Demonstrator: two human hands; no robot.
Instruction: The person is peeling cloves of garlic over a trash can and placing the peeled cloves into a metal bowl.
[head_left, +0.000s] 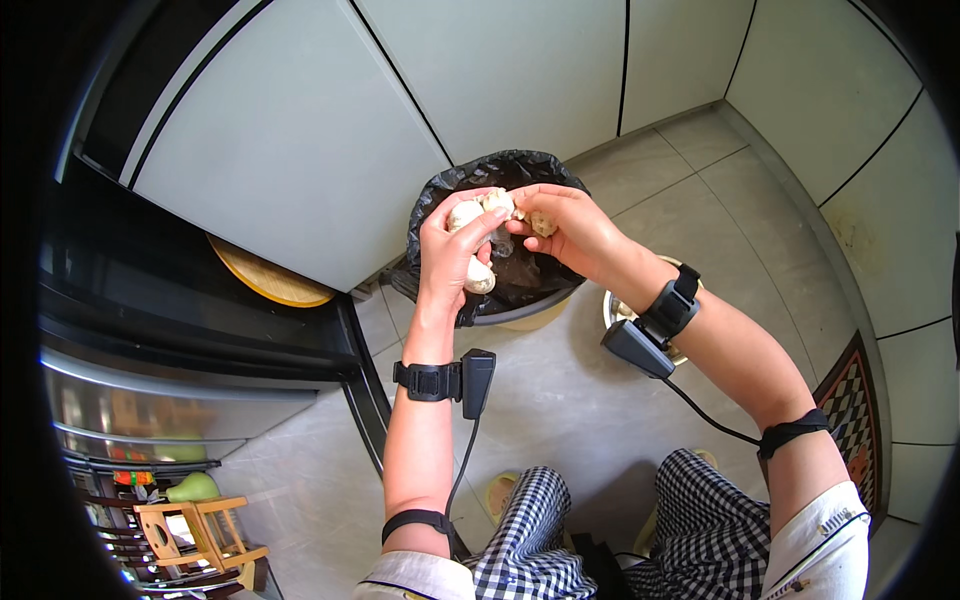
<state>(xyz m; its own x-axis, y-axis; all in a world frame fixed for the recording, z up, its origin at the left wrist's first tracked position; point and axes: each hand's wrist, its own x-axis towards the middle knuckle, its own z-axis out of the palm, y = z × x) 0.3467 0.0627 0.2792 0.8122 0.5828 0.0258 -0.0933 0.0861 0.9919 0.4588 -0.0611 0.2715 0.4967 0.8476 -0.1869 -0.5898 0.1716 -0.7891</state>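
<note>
Over a bin lined with a black plastic bag, my left hand is closed round several white mushrooms. One more mushroom shows under its palm, on the side nearer me. The left thumb presses against a mushroom at the top of the bunch. My right hand meets it there, its fingers bent together and touching that mushroom. A pale, rough-looking piece, seemingly of mushroom, sits within the right fingers. Some clear plastic shows inside the bin, below the hands.
A metal bowl with pale contents stands on the tiled floor, partly hidden by my right forearm. Light cabinets rise behind the bin. To the left are a round wooden board and a small wooden chair. A patterned mat lies right.
</note>
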